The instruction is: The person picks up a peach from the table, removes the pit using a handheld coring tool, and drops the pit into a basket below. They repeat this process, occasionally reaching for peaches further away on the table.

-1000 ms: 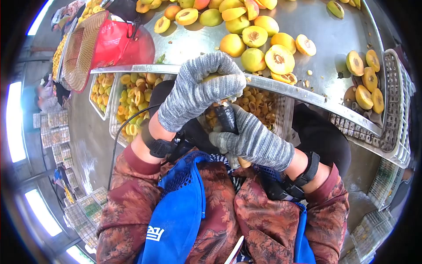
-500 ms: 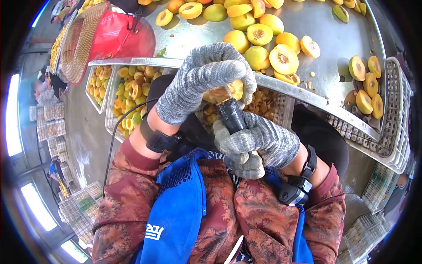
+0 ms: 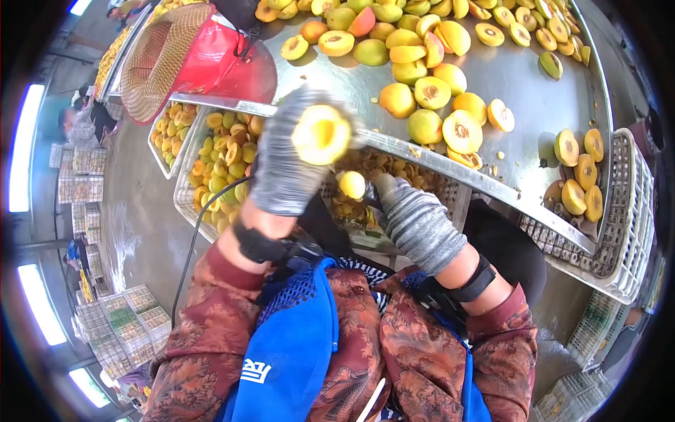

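My left hand (image 3: 281, 165), in a grey knit glove and blurred by motion, is closed on a yellow peach half (image 3: 321, 135) whose hollow centre faces up. It hangs in front of the table's near edge. Lower and to the right, my gloved right hand (image 3: 420, 224) is closed around the pitting tool, whose black-taped handle (image 3: 373, 202) is mostly hidden now. A round yellow lump of peach flesh (image 3: 351, 185) shows by the tool's end, between the two hands and over the crate of scraps (image 3: 457, 200) below.
Halved peaches (image 3: 432, 91) lie across the metal table (image 3: 330, 88). A straw hat (image 3: 158, 67) and red bag (image 3: 211, 60) rest at its left. Crates of peach halves (image 3: 221, 155) stand below left; a white plastic crate (image 3: 633, 232) sits right. Other people and stacked crates are farther off.
The hands have parted: my left hand moved up and left with the peach half, now showing a hollow. My right hand lowered slightly with the tool, and a yellow lump appeared near it.
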Action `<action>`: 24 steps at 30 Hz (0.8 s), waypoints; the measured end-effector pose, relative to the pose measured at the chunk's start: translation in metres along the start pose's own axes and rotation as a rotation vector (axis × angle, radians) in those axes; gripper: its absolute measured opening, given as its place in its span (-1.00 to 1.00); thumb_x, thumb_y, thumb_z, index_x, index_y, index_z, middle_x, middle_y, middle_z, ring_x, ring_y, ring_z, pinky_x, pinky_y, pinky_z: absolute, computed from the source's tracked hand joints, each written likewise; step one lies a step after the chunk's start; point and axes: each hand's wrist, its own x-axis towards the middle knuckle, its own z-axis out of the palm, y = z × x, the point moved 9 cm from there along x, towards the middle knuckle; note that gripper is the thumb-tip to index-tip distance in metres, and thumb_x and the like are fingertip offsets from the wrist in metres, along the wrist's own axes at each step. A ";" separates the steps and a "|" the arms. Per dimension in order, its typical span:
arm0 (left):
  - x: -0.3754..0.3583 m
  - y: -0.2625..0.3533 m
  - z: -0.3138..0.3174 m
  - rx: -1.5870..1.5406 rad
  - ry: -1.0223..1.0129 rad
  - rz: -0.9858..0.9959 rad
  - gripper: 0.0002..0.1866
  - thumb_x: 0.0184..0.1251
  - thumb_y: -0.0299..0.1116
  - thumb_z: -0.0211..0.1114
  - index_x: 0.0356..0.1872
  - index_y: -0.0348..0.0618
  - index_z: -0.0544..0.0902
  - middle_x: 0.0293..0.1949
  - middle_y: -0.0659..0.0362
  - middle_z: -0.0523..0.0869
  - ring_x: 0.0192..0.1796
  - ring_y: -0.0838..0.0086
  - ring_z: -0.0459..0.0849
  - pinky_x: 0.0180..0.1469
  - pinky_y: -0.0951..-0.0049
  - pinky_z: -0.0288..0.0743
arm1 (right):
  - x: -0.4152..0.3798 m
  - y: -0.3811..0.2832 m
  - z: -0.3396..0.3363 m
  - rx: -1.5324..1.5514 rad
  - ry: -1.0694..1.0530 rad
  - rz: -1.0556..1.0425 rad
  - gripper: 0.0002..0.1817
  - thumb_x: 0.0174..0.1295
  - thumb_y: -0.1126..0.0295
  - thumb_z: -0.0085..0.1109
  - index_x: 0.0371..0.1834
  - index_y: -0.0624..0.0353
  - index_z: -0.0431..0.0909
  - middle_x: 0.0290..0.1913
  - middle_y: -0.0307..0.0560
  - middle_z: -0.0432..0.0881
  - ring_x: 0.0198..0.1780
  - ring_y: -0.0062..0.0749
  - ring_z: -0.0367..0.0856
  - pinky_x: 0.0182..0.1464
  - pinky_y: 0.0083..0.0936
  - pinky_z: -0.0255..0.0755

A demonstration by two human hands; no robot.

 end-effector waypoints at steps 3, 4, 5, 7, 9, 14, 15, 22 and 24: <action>0.003 -0.051 -0.087 -0.228 0.164 -0.049 -0.74 0.20 -0.28 0.14 -0.26 -0.31 0.50 -0.29 0.08 0.58 -0.23 0.41 0.56 -0.16 0.50 0.46 | -0.006 0.019 0.010 -0.240 -0.183 0.101 -0.81 0.09 0.42 -0.04 -0.20 0.16 0.35 -0.38 0.05 0.54 -0.38 -0.12 0.59 -0.44 -0.24 0.45; 0.001 -0.060 -0.117 -0.108 0.224 -0.158 -0.75 0.15 -0.35 0.19 -0.20 -0.28 0.51 -0.24 0.11 0.58 -0.19 0.46 0.55 -0.09 0.50 0.43 | -0.012 0.028 0.018 -0.312 -0.310 0.141 -0.78 0.08 0.44 -0.04 -0.17 0.16 0.36 -0.30 0.05 0.55 -0.30 -0.14 0.61 -0.40 -0.26 0.47; -0.003 -0.067 -0.141 0.015 0.284 -0.267 -0.72 0.09 -0.42 0.23 -0.14 -0.24 0.52 -0.19 0.14 0.58 -0.16 0.50 0.54 -0.03 0.50 0.40 | -0.013 0.030 0.015 -0.313 -0.302 0.150 -0.78 0.08 0.44 -0.04 -0.17 0.16 0.36 -0.30 0.05 0.55 -0.30 -0.14 0.61 -0.40 -0.26 0.47; 0.006 -0.055 -0.158 0.620 0.250 -0.126 -0.68 0.10 -0.40 0.24 -0.10 -0.25 0.51 -0.15 0.12 0.56 -0.13 0.48 0.53 -0.02 0.51 0.39 | -0.014 0.031 0.009 -0.344 -0.283 0.152 -0.76 0.06 0.44 -0.01 -0.17 0.15 0.38 -0.31 0.03 0.57 -0.32 -0.17 0.62 -0.44 -0.27 0.47; 0.016 -0.035 -0.135 1.217 0.204 0.031 -0.64 0.10 -0.37 0.25 -0.06 -0.26 0.49 -0.12 0.10 0.55 -0.09 0.46 0.52 -0.02 0.52 0.39 | -0.015 0.033 0.007 -0.325 -0.276 0.157 -0.77 0.06 0.44 -0.02 -0.18 0.15 0.39 -0.32 0.04 0.57 -0.33 -0.17 0.63 -0.44 -0.27 0.47; 0.057 -0.028 0.042 0.622 -0.465 0.071 -0.48 -0.06 -0.30 0.34 -0.03 -0.28 0.45 -0.09 0.02 0.54 0.00 0.22 0.48 0.07 0.41 0.33 | -0.016 0.029 0.004 -0.289 -0.283 0.133 -0.80 0.08 0.43 -0.03 -0.20 0.15 0.39 -0.36 0.04 0.58 -0.34 -0.16 0.63 -0.44 -0.28 0.47; 0.058 -0.025 0.074 0.647 -0.617 0.094 -0.44 -0.11 -0.28 0.36 -0.02 -0.28 0.44 -0.08 -0.01 0.53 0.00 0.17 0.48 0.08 0.38 0.33 | -0.016 0.026 0.003 -0.266 -0.273 0.116 -0.80 0.08 0.43 -0.03 -0.21 0.15 0.39 -0.36 0.03 0.58 -0.35 -0.16 0.63 -0.45 -0.29 0.47; 0.059 -0.067 0.142 1.023 -0.863 0.244 -0.32 -0.18 -0.32 0.36 0.08 -0.25 0.34 0.00 -0.14 0.42 0.09 0.11 0.39 0.13 0.30 0.28 | -0.017 0.023 -0.009 -0.214 -0.109 0.049 -0.86 0.10 0.40 -0.08 -0.29 0.16 0.37 -0.49 0.03 0.54 -0.50 -0.19 0.59 -0.56 -0.28 0.41; 0.060 -0.067 0.141 0.987 -0.843 0.204 -0.35 -0.17 -0.35 0.34 0.07 -0.26 0.35 -0.03 -0.13 0.44 0.06 0.09 0.41 0.10 0.29 0.30 | -0.014 0.023 -0.009 -0.136 -0.109 0.046 -0.83 0.15 0.32 -0.07 -0.28 0.17 0.37 -0.44 0.05 0.56 -0.48 -0.13 0.58 -0.52 -0.27 0.42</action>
